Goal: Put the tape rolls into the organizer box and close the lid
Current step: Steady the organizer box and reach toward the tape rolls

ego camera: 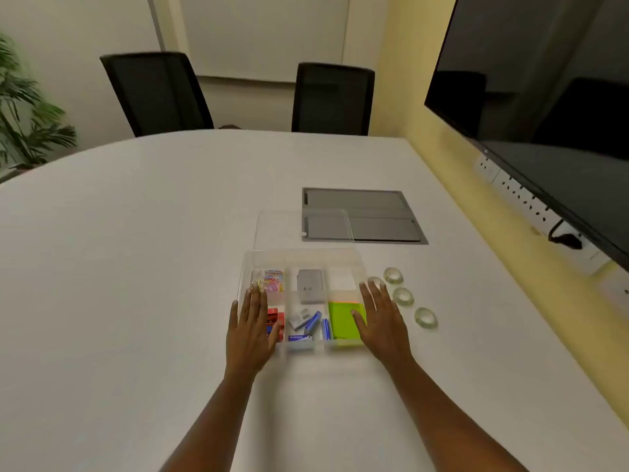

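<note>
A clear organizer box (pixel 303 257) stands open on the white table, its compartments holding paper clips, a grey case, sticky notes and staple boxes. Its clear lid (pixel 269 229) lies flat just behind it. Several clear tape rolls lie to the box's right: one (pixel 393 275), one (pixel 403 296), one (pixel 426 317), and one (pixel 374 281) partly behind my fingertips. My left hand (pixel 250 330) lies flat, fingers spread, over the box's left edge. My right hand (pixel 379 321) lies flat over the right edge. Neither holds anything.
A grey cable hatch (pixel 374 202) is set into the table behind the lid. Two black chairs (pixel 156 93) stand at the far side. A large dark screen (pixel 544 80) and a socket strip (pixel 531 206) line the right wall. A plant (pixel 23 107) is far left.
</note>
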